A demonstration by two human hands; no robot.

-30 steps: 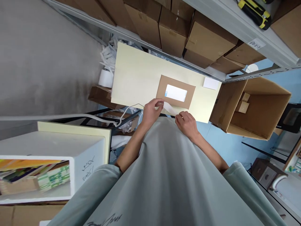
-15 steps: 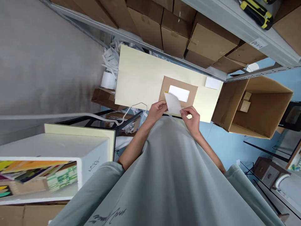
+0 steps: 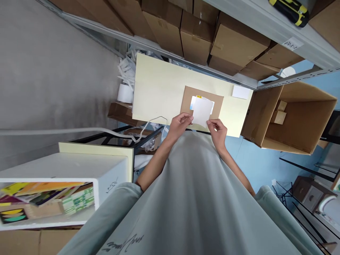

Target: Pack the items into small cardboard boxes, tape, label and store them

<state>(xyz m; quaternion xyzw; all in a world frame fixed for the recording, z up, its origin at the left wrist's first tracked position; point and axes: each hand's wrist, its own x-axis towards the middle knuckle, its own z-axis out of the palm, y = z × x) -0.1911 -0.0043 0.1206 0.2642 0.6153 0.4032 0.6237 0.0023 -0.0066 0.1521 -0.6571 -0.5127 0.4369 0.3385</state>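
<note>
Between my two hands is a white paper label (image 3: pixel 202 111) with a small yellow mark on its far edge. My left hand (image 3: pixel 181 124) pinches its near left corner, and my right hand (image 3: pixel 217 131) pinches the near right corner. The label lies over a flat brown cardboard piece (image 3: pixel 188 97), covering much of a white rectangle (image 3: pixel 211 107) on it. I cannot tell whether the label touches that surface. Under the cardboard is a pale yellow tabletop (image 3: pixel 156 85).
A white stack of paper (image 3: pixel 240 92) sits at the table's right end. Beyond it stands an open carton (image 3: pixel 300 120) holding small boxes. Shelved cardboard boxes (image 3: pixel 196 42) line the far side. A white cable (image 3: pixel 117 134) crosses at left, near a white bin (image 3: pixel 111 166).
The label, bent and tilted before, is now straighter and flatter over the cardboard, its yellow mark moved right. Both hands keep their pinch and have shifted slightly right.
</note>
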